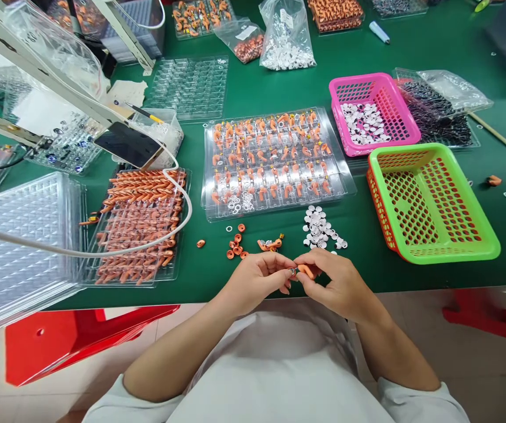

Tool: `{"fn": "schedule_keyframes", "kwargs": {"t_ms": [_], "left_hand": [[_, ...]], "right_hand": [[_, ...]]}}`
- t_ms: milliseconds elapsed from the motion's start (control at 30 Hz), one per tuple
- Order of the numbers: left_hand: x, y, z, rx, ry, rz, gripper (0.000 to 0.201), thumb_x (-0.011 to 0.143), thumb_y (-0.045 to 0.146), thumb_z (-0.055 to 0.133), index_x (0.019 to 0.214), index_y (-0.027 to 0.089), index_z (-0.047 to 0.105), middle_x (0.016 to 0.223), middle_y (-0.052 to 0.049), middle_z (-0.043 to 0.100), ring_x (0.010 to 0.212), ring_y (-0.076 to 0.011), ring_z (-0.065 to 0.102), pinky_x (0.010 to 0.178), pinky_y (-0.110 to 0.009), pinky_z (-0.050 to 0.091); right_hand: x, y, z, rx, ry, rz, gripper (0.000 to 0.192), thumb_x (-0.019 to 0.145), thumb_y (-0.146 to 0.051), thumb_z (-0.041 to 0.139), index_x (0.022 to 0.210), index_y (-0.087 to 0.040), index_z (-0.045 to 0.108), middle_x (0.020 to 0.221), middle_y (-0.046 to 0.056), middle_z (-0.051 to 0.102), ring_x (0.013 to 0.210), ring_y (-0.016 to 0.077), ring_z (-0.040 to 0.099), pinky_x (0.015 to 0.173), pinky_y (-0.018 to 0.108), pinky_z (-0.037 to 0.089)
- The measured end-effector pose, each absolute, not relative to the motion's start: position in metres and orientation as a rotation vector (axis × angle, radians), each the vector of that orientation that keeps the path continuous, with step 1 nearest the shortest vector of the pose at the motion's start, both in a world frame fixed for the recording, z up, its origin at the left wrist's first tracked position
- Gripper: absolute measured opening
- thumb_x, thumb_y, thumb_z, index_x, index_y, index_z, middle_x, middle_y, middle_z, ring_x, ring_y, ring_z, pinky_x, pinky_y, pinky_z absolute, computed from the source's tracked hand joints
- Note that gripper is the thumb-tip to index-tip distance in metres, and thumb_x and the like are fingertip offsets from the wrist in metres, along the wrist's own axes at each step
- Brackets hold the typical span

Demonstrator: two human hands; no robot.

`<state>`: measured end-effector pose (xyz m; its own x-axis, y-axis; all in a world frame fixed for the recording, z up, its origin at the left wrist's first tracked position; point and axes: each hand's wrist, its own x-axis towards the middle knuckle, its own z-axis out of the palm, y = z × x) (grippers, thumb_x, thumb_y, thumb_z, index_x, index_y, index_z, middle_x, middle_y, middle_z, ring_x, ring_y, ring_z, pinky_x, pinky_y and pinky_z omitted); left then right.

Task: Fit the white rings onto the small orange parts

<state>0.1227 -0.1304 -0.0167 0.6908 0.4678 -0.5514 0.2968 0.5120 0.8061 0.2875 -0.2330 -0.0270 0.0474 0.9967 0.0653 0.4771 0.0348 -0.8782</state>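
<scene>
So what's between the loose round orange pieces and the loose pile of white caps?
The head view shows small orange parts with a yellow tip between the round orange pieces and the white caps; how many is unclear.

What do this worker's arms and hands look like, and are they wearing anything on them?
These are human arms. The left hand and right hand are bare, without gloves; no watch or bracelet shows on either wrist. The pale, whitish left sleeve and right sleeve end near the elbows, with no visible markings.
</scene>
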Motion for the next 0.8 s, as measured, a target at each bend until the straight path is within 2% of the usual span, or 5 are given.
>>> {"fn": "schedule_keyframes", "kwargs": {"t_ms": [200, 667, 800], "left_hand": [[0.127, -0.133, -0.016, 1.069, 0.901, 0.150, 0.010, 0.072, 0.019, 0.068, 0.078, 0.012, 0.069, 0.069, -0.002, 0.067, 0.053, -0.0083, 0.057, 0.053, -0.021, 0.053], [0.127, -0.139, -0.025, 1.263, 0.915, 0.151, 0.013, 0.073, 0.021, 0.060, 0.078, 0.013, 0.068, 0.073, -0.002, 0.067, 0.057, -0.0094, 0.053, 0.052, -0.020, 0.049], [0.127, -0.138, -0.027, 1.274, 0.928, 0.158, 0.009, 0.071, 0.018, 0.061, 0.074, 0.014, 0.069, 0.065, 0.001, 0.064, 0.053, -0.0087, 0.052, 0.051, -0.019, 0.047]], "right_hand": [[0.283, -0.233, -0.029, -1.621, -1.485, 0.881, 0.014, 0.089, -0.017, 0.056, 0.100, -0.023, 0.062, 0.082, -0.001, 0.062, 0.069, 0.0130, 0.056, 0.064, 0.024, 0.044], [0.275, -0.232, -0.035, -1.657, -1.430, 0.826, 0.013, 0.087, -0.015, 0.055, 0.095, -0.022, 0.063, 0.079, 0.000, 0.065, 0.066, 0.0142, 0.058, 0.060, 0.025, 0.046], [0.272, -0.234, -0.036, -1.658, -1.428, 0.819, 0.013, 0.088, -0.017, 0.055, 0.096, -0.022, 0.064, 0.079, 0.002, 0.066, 0.067, 0.0153, 0.059, 0.060, 0.026, 0.047]]}}
